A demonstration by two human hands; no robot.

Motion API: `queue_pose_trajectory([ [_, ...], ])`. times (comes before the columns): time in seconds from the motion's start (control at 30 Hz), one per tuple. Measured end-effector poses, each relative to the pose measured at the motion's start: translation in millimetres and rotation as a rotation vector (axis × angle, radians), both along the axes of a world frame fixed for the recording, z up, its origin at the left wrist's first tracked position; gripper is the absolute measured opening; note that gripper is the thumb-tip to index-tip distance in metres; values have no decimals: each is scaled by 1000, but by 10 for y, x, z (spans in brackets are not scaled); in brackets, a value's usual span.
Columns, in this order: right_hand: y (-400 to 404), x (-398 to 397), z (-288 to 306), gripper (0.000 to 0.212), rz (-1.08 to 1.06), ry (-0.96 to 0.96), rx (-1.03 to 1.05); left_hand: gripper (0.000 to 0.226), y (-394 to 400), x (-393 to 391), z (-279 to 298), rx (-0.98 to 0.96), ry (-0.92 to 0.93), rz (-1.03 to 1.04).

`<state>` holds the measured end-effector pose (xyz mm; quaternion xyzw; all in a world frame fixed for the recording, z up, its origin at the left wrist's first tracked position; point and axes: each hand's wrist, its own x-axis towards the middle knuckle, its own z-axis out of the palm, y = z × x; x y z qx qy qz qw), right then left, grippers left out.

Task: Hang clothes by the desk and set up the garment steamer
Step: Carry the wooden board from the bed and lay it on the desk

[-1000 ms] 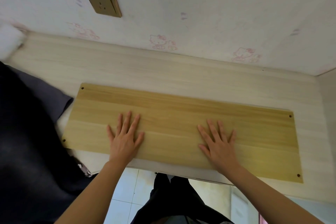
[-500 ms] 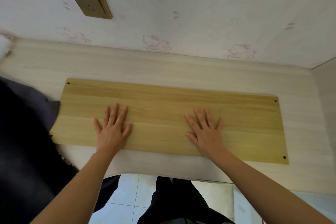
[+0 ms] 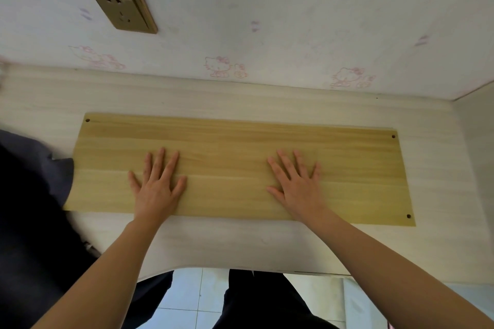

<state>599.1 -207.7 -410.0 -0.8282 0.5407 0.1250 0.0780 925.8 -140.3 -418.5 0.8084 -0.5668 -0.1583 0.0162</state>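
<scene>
Pale desk (image 3: 240,243) against cartoon-cat wallpaper (image 3: 267,35) carries a yellow wooden board (image 3: 235,141), on which left hand (image 3: 156,189) and right hand (image 3: 298,187) lie flat, fingers spread, dark clothing (image 3: 32,208) touching its left end.

pale desk (image 3: 240,243) bears wooden board (image 3: 240,141), dark cloth (image 3: 32,195).

I see board (image 3: 240,147): yellow wood-grain, smooth, matt | desk (image 3: 240,99): pale whitewashed wood-grain, smooth, matt | dark garment (image 3: 29,208): soft navy cloth, matt | wall socket (image 3: 121,6): brassy, satin metallic sheen | wallpaper (image 3: 294,21): white printed paper, matt | floor tiles (image 3: 184,299): glossy
</scene>
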Motion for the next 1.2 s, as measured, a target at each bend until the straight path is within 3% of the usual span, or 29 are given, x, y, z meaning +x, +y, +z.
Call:
queue_pose_trajectory([
  [0.23,-2,-193,-40,73,-201,3,-25,66,-6,-9,16,-1,-11,-1],
  [0.6,-69,-168,37,70,-195,33,41,61,-88,-65,22,56,-110,-5],
  [0.73,21,-224,129,67,-197,-4,71,58,-141,-342,146,86,-64,110],
  [0.97,322,-425,165,66,-122,17,132,64,160,-971,186,153,-26,47],
  [1.2,523,-391,191,66,-143,-10,161,63,314,-907,171,156,-2,25],
])
